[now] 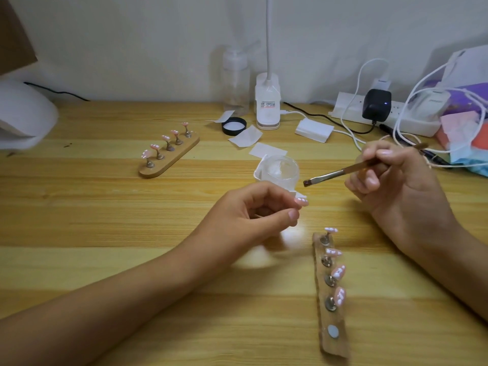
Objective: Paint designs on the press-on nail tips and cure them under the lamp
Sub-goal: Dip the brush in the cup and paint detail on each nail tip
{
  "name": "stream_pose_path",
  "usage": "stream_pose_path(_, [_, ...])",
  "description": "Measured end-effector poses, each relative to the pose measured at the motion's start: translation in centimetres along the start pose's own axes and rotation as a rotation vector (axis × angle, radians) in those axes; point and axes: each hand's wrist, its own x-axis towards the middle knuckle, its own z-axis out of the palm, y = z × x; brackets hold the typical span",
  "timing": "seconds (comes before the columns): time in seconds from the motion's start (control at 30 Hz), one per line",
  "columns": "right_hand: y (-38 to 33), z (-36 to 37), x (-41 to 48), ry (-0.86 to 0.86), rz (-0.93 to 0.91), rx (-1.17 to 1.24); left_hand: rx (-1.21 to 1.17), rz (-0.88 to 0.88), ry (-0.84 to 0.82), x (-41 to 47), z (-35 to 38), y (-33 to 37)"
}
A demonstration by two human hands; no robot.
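My left hand [248, 215] pinches one pink nail tip with white marks [381, 201] on its small stand, held above the wooden table [105, 220]. My right hand [396, 186] grips a thin brush [340, 172], its dark bristle end pointing left, just above and right of that tip. A wooden holder [333, 347] lies near me with several pink painted tips on metal pegs and one bare magnet at its near end. A second holder [169, 151] with several painted tips lies farther back on the left. The white curing lamp [23, 114] sits at the left edge.
A clear glass cup [281, 171] stands behind my hands. Farther back are a black lid [234, 126], paper wipes [245, 137], a clear pump bottle [235, 80], a white desk lamp base [268, 101], a power strip [383, 114] with chargers and cables, and coloured packs [464, 138] at the right.
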Motion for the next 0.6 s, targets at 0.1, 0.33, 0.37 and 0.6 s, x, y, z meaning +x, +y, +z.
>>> stream_pose_path(0.1, [0.07, -0.12, 0.12, 0.017, -0.012, -0.019, -0.007, 0.006, 0.0, 0.01, 0.07, 0.17])
stream_pose_path(0.33, [0.4, -0.51, 0.32, -0.012, -0.011, -0.016, -0.005, -0.007, 0.017, -0.06, 0.21, 0.25])
stream_pose_path(0.37, [0.42, -0.52, 0.33, -0.019, -0.006, -0.015, -0.006, -0.011, 0.017, -0.05, 0.22, 0.28])
stream_pose_path(0.6, [0.66, -0.58, 0.3, -0.05, -0.006, -0.034, 0.006, -0.019, 0.014, -0.04, 0.31, 0.29])
